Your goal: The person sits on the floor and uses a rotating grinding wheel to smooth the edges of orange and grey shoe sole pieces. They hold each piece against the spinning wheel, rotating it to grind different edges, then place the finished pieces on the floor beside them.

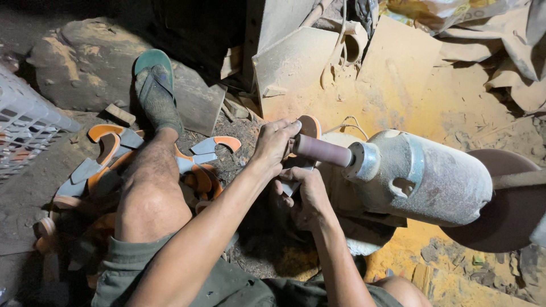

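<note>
Item: curved orange wooden piece (310,126), flat and dusty, pinched in the grip of my left hand (274,142) at its upper end and my right hand (304,196) below, both pressed shut on it. It lies just left of the sanding drum (322,150), touching it; the drum's long axis runs sideways from the grey motor housing (424,176). Similar orange-and-grey cut pieces (108,153) lie on the floor by my left leg.

Dull, dust-caked grey metal is covering the motor housing (421,176), a rough matt sanding sleeve (322,150) is showing on its spindle, the curved orange-and-grey pieces (216,144) are looking like smooth rubbery foam, and the basket (25,122) is showing white plastic.
</note>
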